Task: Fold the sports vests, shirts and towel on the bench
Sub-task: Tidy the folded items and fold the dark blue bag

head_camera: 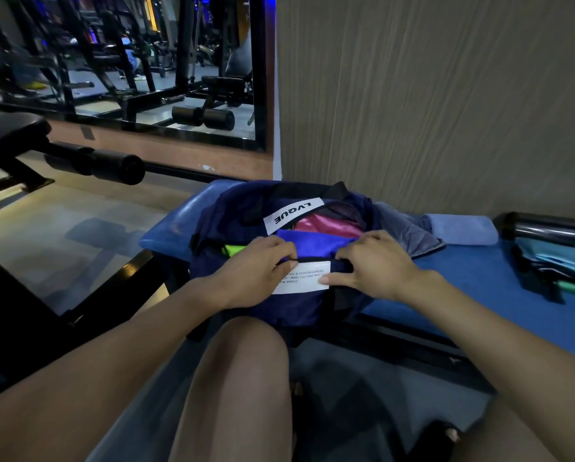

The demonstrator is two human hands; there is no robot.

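Observation:
A navy bag [239,211] with white labels stands on the left end of the blue bench [463,278]. Its top gapes, showing a blue cloth [313,241], a pink garment [326,225] and a neon green piece [232,250]. My left hand [256,271] and my right hand [373,261] both grip the bag's near rim by the white label, fingers curled over the edge. A grey garment [403,228] lies just right of the bag. Beyond it sits a folded light blue towel [459,228].
A stack of teal, black and green clothes [559,265] lies at the bench's right end, below a black rail. My bare knee [242,355] is under the bag. A black gym bench with roller pads [112,165] stands to the left; a mirror and wall are behind.

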